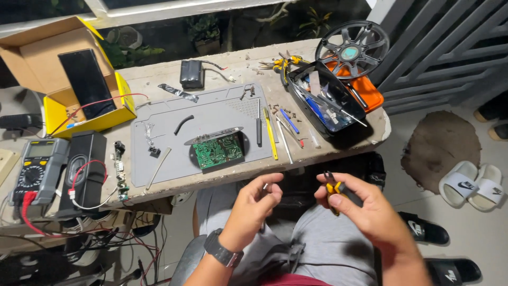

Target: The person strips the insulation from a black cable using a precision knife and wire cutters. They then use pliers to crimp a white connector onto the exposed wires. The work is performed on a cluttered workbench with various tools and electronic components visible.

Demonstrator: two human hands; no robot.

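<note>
Over the lap, below the worktop [338,151] edge, the right hand [365,209] grips small yellow-handled pliers [334,189], fingers clenched around the handles. The left hand [254,204] pinches a tiny pale piece [265,186], too small to identify. It looks light and easily dropped, best held by fingertip pinch. A green circuit board [217,151] lies on the grey mat [211,114].

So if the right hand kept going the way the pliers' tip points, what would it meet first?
Probably the left hand: the right hand aims its yellow-handled pliers leftward at it, though depth is unclear.
</note>
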